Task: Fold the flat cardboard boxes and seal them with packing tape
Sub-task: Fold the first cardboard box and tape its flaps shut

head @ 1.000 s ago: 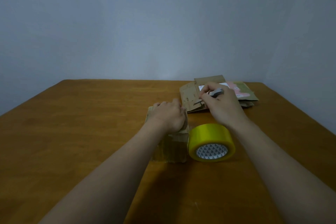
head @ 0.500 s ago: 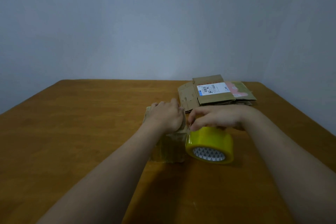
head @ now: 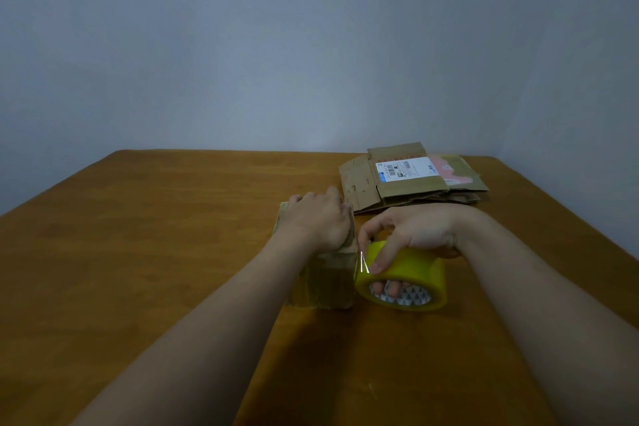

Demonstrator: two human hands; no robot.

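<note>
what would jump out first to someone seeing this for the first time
The bright yellow tape roll near the middle of the table stands out first, gripped by the right hand with fingertips showing through its core. Just left of it, the left hand holds down a small folded box. A stack of flat cardboard with a white label lies behind, toward the far right corner.

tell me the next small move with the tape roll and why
Probably pull the loose tape end across onto the top of the folded box. The right hand grips the yellow tape roll, fingers through its core and thumb by the lifted end; the roll sits right beside the box, which the left hand holds down from above.
</note>
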